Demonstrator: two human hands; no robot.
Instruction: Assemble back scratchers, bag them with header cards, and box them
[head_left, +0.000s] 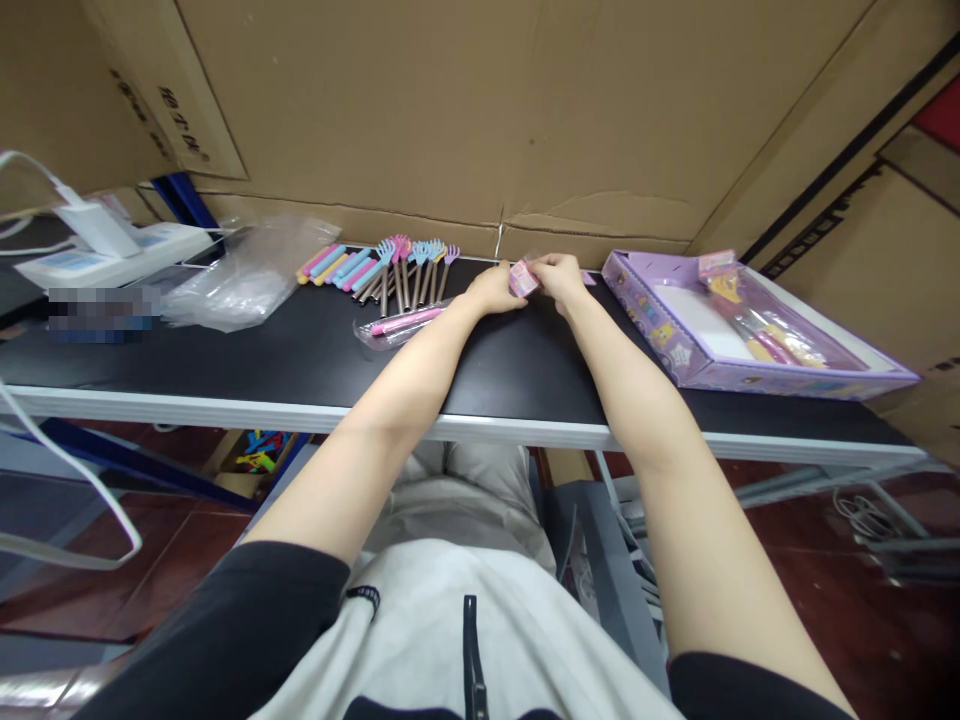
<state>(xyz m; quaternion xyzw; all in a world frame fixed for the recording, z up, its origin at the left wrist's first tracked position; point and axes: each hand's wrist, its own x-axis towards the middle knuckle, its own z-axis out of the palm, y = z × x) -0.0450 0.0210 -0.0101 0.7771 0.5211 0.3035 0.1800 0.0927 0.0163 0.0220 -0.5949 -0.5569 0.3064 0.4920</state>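
Both my arms reach across the black tabletop (300, 360) to its far edge. My left hand (491, 290) and my right hand (559, 275) meet there, fingers closed round a small pink packet (523, 278) held between them. Just left of my left forearm lies a pink pen-like item in a clear sleeve (405, 322). Beyond it, a row of pink, blue and purple hand-shaped scratchers with metal stems (405, 270) lies on the table.
An open purple gift box (675, 350) with packed items stands at the right. A crumpled clear plastic bag (240, 270) and a white power strip with a charger (112, 245) lie at the left. Cardboard boxes (480, 110) wall the back.
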